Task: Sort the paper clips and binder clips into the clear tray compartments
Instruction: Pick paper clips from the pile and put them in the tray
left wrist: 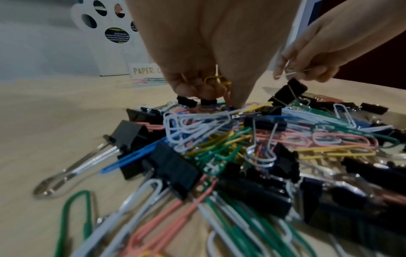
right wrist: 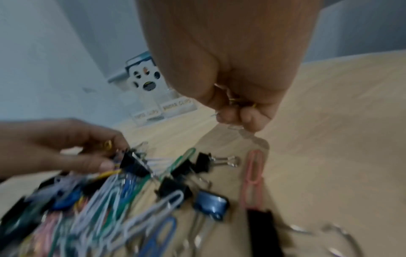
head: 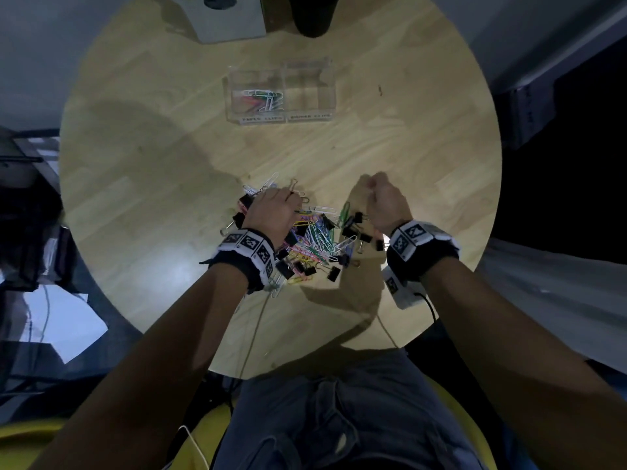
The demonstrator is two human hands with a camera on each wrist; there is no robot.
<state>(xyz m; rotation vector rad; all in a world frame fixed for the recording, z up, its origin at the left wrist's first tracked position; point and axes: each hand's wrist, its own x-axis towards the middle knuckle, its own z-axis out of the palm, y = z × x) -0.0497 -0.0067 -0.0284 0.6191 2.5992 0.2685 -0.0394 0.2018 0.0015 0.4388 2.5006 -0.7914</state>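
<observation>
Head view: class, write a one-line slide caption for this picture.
Both hands, left hand and right hand, gather clips from the mixed pile; the clear tray holds only paper clips.

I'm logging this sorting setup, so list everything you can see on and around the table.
table: one, round, light wood
tray: one, clear, two compartments, far centre of table
paper clips in tray: several, mixed colours, left compartment; right compartment looks bare
clip pile: many coloured paper clips and black binder clips, near edge
white box: one, far edge
dark object: one, far edge, unclear
left hand: in the pile, pinching a yellow clip
right hand: above table, gripping clips
</observation>
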